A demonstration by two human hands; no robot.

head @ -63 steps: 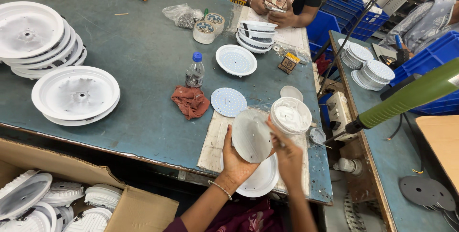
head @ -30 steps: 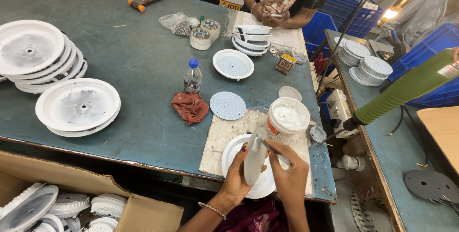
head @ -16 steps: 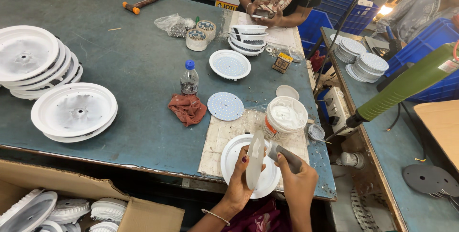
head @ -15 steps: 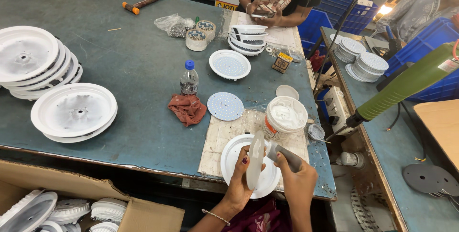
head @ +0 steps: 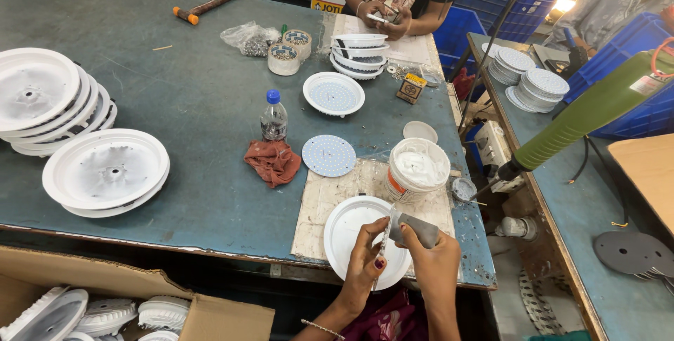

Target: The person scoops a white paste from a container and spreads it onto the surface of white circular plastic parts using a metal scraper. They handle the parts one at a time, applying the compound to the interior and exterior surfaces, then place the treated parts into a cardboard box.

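Scuffed blue-grey bench (head: 175,102) across the scene, second bench (head: 597,243) right, blue crates (head: 491,4) far, bright lamp (head: 564,4) far right

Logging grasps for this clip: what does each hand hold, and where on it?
Left hand holds a thin round disc edge-on by its rim. Right hand grips a grey tool around its body.

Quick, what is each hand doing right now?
Left hand: pinching a thin white disc on edge, over the round white housing.
Right hand: closed on a grey tool.
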